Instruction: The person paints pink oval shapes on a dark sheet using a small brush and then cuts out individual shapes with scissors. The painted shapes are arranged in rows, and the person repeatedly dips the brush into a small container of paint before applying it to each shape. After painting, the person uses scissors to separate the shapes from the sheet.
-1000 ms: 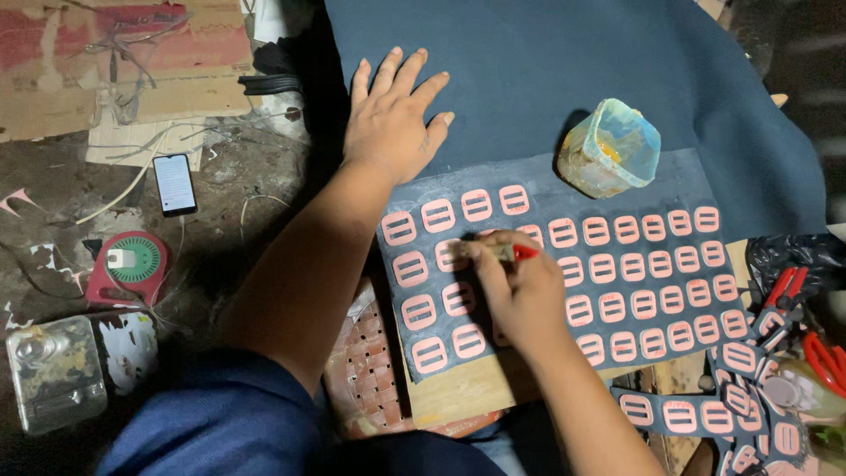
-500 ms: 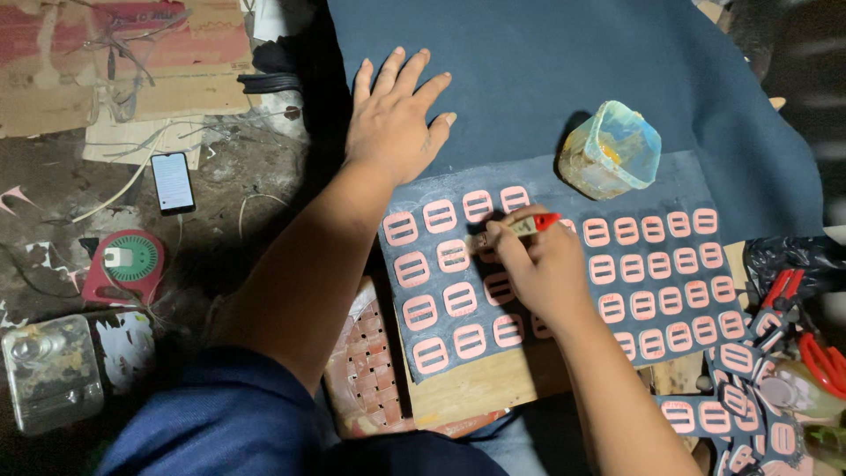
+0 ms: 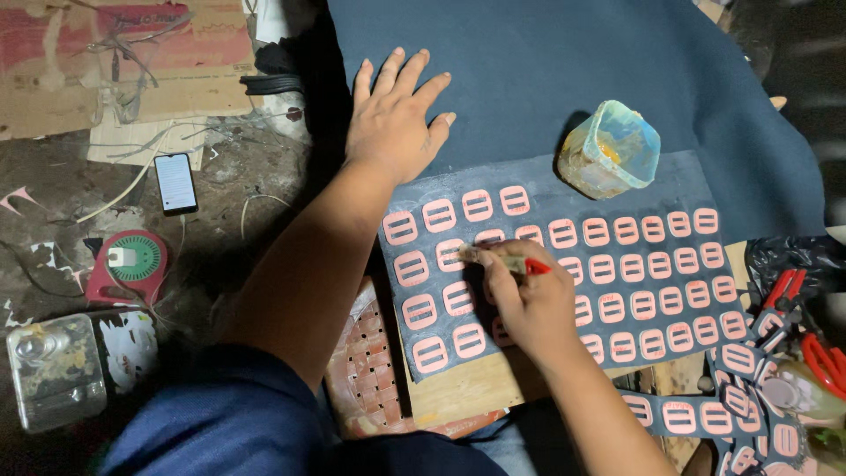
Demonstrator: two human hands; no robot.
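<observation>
Red-handled brush in right hand lies crosswise, bristles pointing left

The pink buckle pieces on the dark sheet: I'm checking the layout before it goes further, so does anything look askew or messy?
The pink buckle pieces sit in fairly even rows on the dark sheet. The plastic tub is smeared with yellowish residue, but nothing has spilled.

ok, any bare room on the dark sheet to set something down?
Bare dark sheet lies beyond the left hand and behind the plastic cup. Crowded: the strip of pink pieces under the right hand, and the red-handled tools at right.
</observation>
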